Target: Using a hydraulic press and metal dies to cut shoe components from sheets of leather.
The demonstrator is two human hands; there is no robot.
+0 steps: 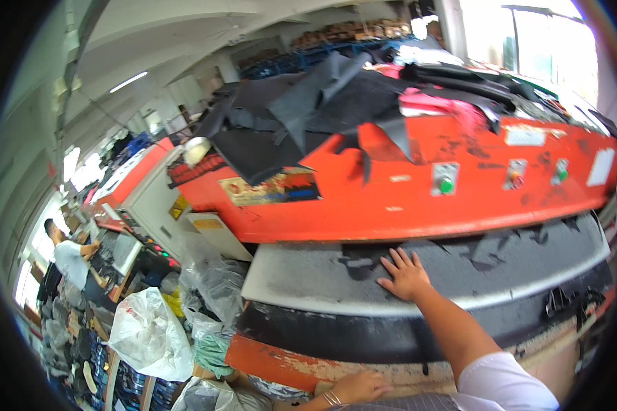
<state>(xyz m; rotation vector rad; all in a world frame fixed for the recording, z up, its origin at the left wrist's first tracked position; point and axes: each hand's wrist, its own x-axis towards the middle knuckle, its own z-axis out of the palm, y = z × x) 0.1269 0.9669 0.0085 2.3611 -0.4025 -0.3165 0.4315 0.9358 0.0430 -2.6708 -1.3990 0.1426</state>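
My right hand (405, 275) reaches forward with its fingers spread flat on the worn grey bed (301, 277) of a large orange press machine (363, 216). Nothing is in that hand. Just beyond its fingertips, dark scraps of sheet material (358, 264) lie on the bed, and more dark pieces (483, 255) lie to the right. My left hand (360, 387), with bracelets at its wrist, is low by the machine's front edge. Its fingers look loosely extended and hold nothing I can see, though they are small and slightly blurred.
Black and grey sheets (322, 103) and pink material (439, 104) are heaped on the machine. Its front carries green buttons (446, 185) and a red one (516, 179). A white plastic bag (151, 334) stands to the left. Farther left, a person (70, 264) works at another machine.
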